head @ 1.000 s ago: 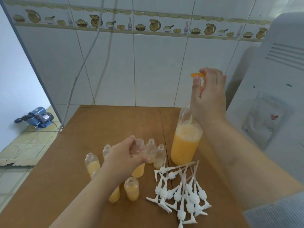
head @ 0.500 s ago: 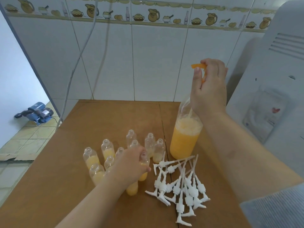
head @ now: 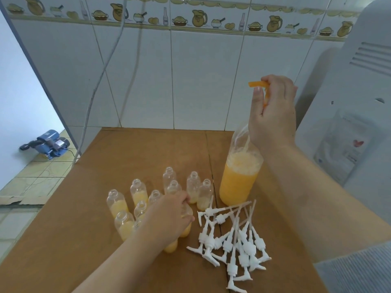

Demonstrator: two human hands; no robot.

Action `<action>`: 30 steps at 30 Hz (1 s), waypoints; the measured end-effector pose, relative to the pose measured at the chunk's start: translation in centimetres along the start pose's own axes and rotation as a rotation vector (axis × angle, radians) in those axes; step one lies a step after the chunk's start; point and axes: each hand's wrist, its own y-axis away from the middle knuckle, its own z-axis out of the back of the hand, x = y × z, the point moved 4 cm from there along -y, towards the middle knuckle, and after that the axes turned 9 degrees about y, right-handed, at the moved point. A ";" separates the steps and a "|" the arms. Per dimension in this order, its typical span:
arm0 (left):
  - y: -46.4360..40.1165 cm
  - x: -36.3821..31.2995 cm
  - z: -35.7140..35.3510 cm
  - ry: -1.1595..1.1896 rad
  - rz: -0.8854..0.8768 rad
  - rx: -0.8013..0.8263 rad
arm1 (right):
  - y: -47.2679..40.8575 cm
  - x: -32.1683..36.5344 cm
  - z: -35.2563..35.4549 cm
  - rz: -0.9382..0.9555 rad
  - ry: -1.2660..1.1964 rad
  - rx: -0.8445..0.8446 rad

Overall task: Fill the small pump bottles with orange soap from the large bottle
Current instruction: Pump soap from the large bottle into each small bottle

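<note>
A large clear bottle [head: 239,180], about half full of foamy orange soap, stands on the brown table [head: 84,240]. My right hand [head: 273,111] grips its orange pump head [head: 259,85] at the top. Several small clear bottles [head: 137,191] stand uncapped in a cluster to the left, some partly filled with orange soap. My left hand [head: 167,218] holds one filled small bottle [head: 186,229] at the cluster's front right, low over the table or standing on it.
A pile of white pump tops [head: 232,235] lies on the table right of the small bottles. A white appliance [head: 359,123] stands close on the right. A tiled wall is behind. On the floor at left sits a blue pump [head: 47,143], and cables [head: 101,70] hang down the wall.
My left hand has brought the filled small bottle down and toward the cluster's front right. My right hand has stayed on the orange pump head.
</note>
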 end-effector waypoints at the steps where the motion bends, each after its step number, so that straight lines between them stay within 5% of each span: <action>1: 0.2 -0.2 0.7 0.057 -0.005 -0.053 | 0.0 0.0 0.0 0.006 0.001 0.003; 6: -1.3 1.7 6.7 0.137 0.061 -0.395 | 0.0 -0.3 0.2 0.045 0.024 0.012; 14: -5.0 1.8 4.1 -0.374 0.116 -0.034 | -0.2 -0.2 0.1 0.038 0.020 -0.001; 19: -6.1 1.2 2.6 -0.440 0.217 0.092 | -0.2 -0.3 0.1 0.044 0.021 0.000; 30: -6.4 1.4 1.3 -0.522 0.304 0.099 | -0.2 -0.2 0.0 0.047 0.057 0.008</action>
